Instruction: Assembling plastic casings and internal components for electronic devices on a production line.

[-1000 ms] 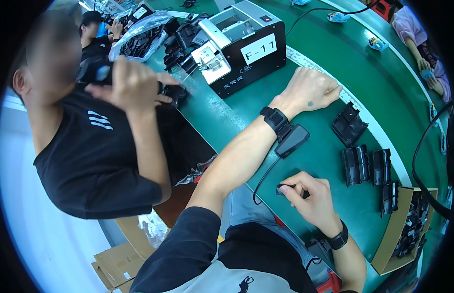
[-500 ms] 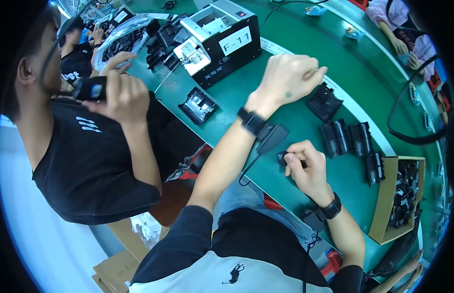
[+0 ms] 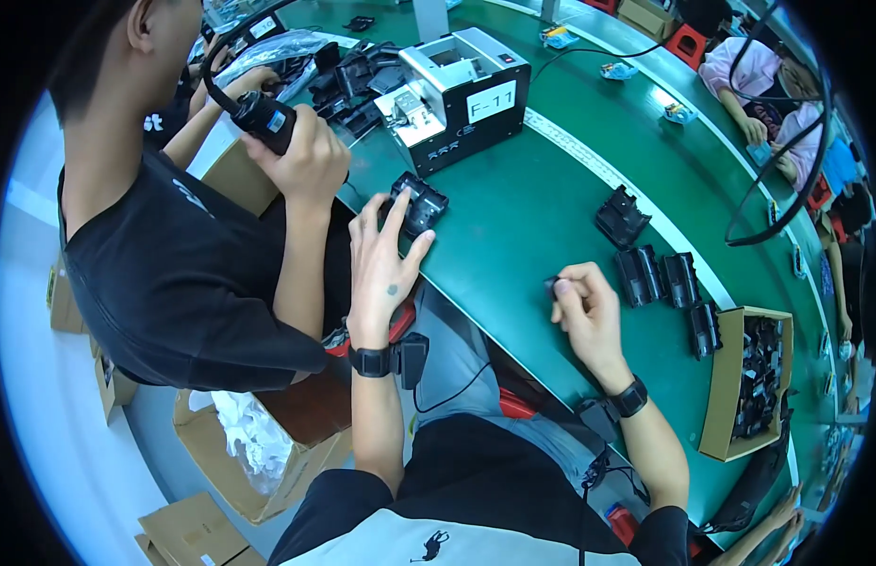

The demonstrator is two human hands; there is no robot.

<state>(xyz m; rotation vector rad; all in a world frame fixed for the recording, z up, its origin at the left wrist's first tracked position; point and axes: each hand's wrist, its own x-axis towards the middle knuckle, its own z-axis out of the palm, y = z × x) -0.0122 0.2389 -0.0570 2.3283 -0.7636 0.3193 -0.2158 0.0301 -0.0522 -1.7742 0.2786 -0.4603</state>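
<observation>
My left hand [image 3: 383, 259] reaches out to a small black plastic housing [image 3: 419, 203] near the left edge of the green table [image 3: 523, 208]; thumb and fingers close around its near side. My right hand [image 3: 584, 307] rests on the table with its fingers curled around a small dark part [image 3: 551, 285]. Both wrists wear black bands. Three more black housings [image 3: 662, 275] lie in a row to the right of my right hand, and another [image 3: 620, 217] sits behind them.
A black and silver machine [image 3: 462, 94] stands at the back of the table. A co-worker in a black shirt [image 3: 188, 264] sits at my left, holding a black power tool [image 3: 264, 115]. A cardboard box of black parts [image 3: 751, 377] is at the right. Another person [image 3: 773, 94] sits far right.
My left hand swung from the far middle of the table over to the black housing at the left edge. My right hand kept its small part. The view shifted.
</observation>
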